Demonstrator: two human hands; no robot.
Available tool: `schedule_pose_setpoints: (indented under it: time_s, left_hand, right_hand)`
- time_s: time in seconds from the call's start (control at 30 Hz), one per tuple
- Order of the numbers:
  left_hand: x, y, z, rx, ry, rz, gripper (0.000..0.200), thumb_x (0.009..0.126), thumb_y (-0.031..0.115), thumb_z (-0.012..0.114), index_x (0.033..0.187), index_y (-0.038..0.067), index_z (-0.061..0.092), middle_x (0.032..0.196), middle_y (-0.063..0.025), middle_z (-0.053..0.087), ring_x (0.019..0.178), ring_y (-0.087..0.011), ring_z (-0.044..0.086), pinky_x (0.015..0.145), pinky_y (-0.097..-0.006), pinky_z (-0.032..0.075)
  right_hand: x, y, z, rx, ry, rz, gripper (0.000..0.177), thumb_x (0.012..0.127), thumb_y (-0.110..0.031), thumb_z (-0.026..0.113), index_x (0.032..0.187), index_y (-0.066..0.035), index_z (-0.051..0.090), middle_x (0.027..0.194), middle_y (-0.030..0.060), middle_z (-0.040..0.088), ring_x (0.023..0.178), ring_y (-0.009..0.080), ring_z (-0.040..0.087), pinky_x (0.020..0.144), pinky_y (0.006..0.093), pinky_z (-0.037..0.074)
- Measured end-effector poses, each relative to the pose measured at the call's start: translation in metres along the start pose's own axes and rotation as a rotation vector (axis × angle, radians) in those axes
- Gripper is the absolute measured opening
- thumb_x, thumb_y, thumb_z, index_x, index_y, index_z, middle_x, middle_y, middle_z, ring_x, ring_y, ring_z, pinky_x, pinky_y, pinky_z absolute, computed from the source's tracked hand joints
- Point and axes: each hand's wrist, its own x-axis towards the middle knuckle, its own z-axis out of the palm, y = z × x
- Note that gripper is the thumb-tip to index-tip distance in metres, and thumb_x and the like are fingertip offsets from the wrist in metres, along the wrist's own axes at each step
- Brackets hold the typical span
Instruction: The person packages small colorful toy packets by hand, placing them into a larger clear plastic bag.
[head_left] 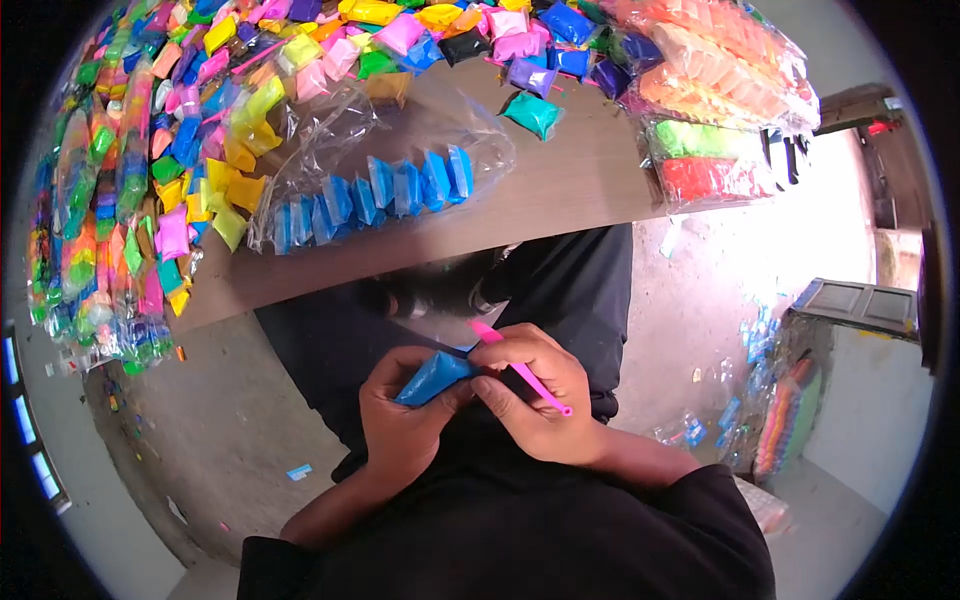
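My left hand [405,410] is wrapped round a blue packet [436,378] above my lap. Beside it, my right hand [535,395] holds a thin pink stick [538,388] that slants across the fingers. The right fingertips also meet the right end of the blue packet, where the hands nearly touch. Beyond the hands, on the table [575,190], a clear plastic bag [490,140] lies spread out with a row of several blue packets [380,185] in and along it.
Many coloured packets [400,35] cover the table's far side and left. Bags of orange, green and red packets [715,70] are stacked at the right. Plastic wrappers [730,410] litter the floor on the right, near a striped bundle [787,415].
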Motion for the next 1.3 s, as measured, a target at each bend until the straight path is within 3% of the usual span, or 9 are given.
schedule_pose_setpoints:
  time_s: [0.23,0.33,0.57,0.63,0.83,0.93,1.0,1.1,1.3]
  left_hand:
    - [0.004,0.005,-0.003,0.364,-0.188,-0.119,0.017,0.097,0.017,0.073,0.1,0.002,0.067,0.081,0.0003,0.065,0.072,-0.0049,0.056,0.066,-0.0248,0.046]
    - [-0.002,-0.004,-0.022,0.255,-0.36,-0.16,0.019,0.101,0.021,0.066,0.105,0.003,0.065,0.093,-0.0045,0.067,0.087,-0.0086,0.061,0.071,-0.0303,0.048]
    - [0.007,-0.002,-0.021,0.144,-0.514,-0.319,0.011,0.102,0.009,0.058,0.109,0.003,0.064,0.093,0.0006,0.058,0.082,-0.0062,0.048,0.075,-0.025,0.042]
    - [0.008,-0.006,-0.015,0.239,-0.494,-0.121,0.021,0.1,0.004,0.056,0.121,0.004,0.059,0.097,-0.0014,0.058,0.083,-0.0068,0.05,0.077,-0.0252,0.043]
    - [0.008,-0.013,0.0,-0.172,-0.289,-0.085,0.037,0.101,0.003,0.057,0.136,0.006,0.046,0.105,-0.0055,0.058,0.082,-0.0087,0.054,0.076,-0.024,0.046]
    - [0.009,-0.007,-0.002,-0.237,-0.297,-0.144,0.029,0.103,0.001,0.054,0.131,0.006,0.049,0.1,-0.0046,0.058,0.076,-0.0081,0.053,0.067,-0.0244,0.045]
    - [0.009,-0.012,-0.007,-0.301,-0.316,-0.16,0.019,0.102,0.0,0.057,0.119,0.006,0.05,0.092,-0.0026,0.056,0.068,-0.0066,0.049,0.058,-0.0238,0.04]
    - [0.011,-0.014,-0.007,-0.382,-0.237,-0.237,0.022,0.097,-0.002,0.066,0.102,0.007,0.047,0.084,-0.0008,0.052,0.063,-0.0059,0.046,0.054,-0.023,0.035]
    - [0.008,-0.01,-0.009,-0.153,-0.171,-0.176,0.017,0.099,-0.001,0.059,0.1,0.009,0.046,0.079,-0.0026,0.049,0.061,-0.0079,0.044,0.052,-0.0259,0.034]
  right_hand:
    - [0.007,0.016,-0.001,0.048,0.003,0.054,0.017,0.088,0.009,0.071,0.102,-0.001,0.069,0.095,0.0104,0.069,0.084,0.0184,0.068,0.075,0.0297,0.052]
    - [0.005,0.018,-0.001,0.033,-0.056,0.09,0.02,0.086,0.008,0.072,0.103,-0.001,0.069,0.096,0.0149,0.07,0.086,0.0267,0.071,0.074,0.0343,0.055]
    - [0.015,0.019,-0.01,-0.01,-0.131,-0.007,0.019,0.083,0.008,0.07,0.1,-0.001,0.07,0.095,0.0137,0.069,0.09,0.0279,0.07,0.078,0.0376,0.054]
    - [0.016,0.02,-0.009,-0.067,-0.173,-0.098,0.021,0.081,0.009,0.07,0.1,0.0,0.071,0.095,0.0137,0.069,0.092,0.0289,0.069,0.082,0.0389,0.054]
    - [0.018,-0.004,-0.016,-0.045,-0.237,-0.105,0.076,0.079,-0.006,0.076,0.147,0.007,0.045,0.137,0.0244,0.056,0.125,0.0392,0.057,0.106,0.0408,0.045]
    - [0.015,-0.017,-0.022,0.022,-0.267,-0.015,0.07,0.085,-0.008,0.074,0.148,0.007,0.046,0.137,0.0249,0.056,0.13,0.0388,0.054,0.109,0.0405,0.043]
    - [0.005,-0.004,-0.02,-0.004,-0.26,0.023,0.058,0.092,-0.002,0.066,0.147,0.004,0.048,0.132,0.023,0.06,0.118,0.0334,0.062,0.102,0.0382,0.048]
    - [0.002,-0.006,-0.015,0.002,-0.157,0.128,0.031,0.107,0.002,0.042,0.134,0.003,0.058,0.112,0.0145,0.071,0.071,0.0123,0.064,0.064,0.0243,0.053]
    - [0.0,-0.014,-0.003,-0.05,-0.144,0.102,0.027,0.104,0.002,0.048,0.127,0.004,0.063,0.098,0.0129,0.07,0.068,0.0134,0.063,0.063,0.0252,0.052]
